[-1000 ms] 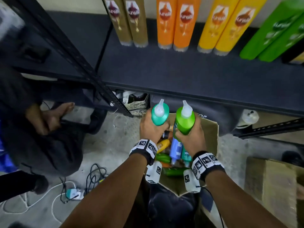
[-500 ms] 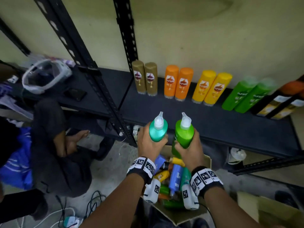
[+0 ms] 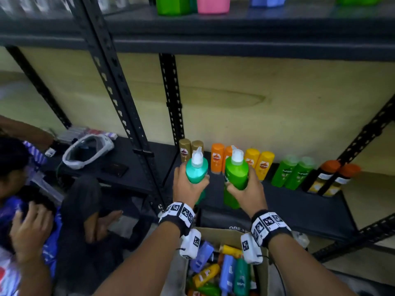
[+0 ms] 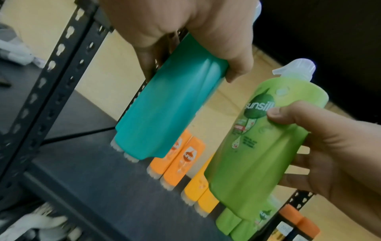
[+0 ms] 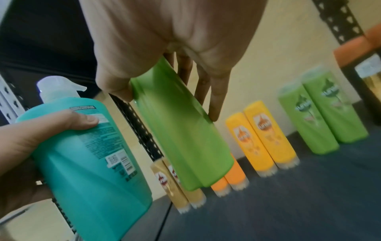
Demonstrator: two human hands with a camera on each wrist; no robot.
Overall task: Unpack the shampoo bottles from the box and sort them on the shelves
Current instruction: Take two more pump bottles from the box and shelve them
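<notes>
My left hand (image 3: 188,186) grips a teal pump bottle (image 3: 196,171) upright by its body; it also shows in the left wrist view (image 4: 169,110). My right hand (image 3: 245,191) grips a green pump bottle (image 3: 236,178), seen too as the green pump bottle (image 5: 181,130). Both are held above the lower shelf (image 3: 299,208), in front of paired gold, orange, yellow and green bottles (image 3: 218,158). The cardboard box (image 3: 261,272) below my wrists holds several more bottles (image 3: 226,272).
A black slotted upright post (image 3: 119,103) stands left of my hands. An upper shelf (image 3: 235,26) carries green, pink and blue bottles. Dark orange-capped bottles (image 3: 329,178) stand at the row's right end. Another person (image 3: 25,221) sits on the floor at left.
Both hands have lifted the teal and green bottles out of the box and up to the level of the lower shelf. The head view has tilted up, showing the upper shelf.
</notes>
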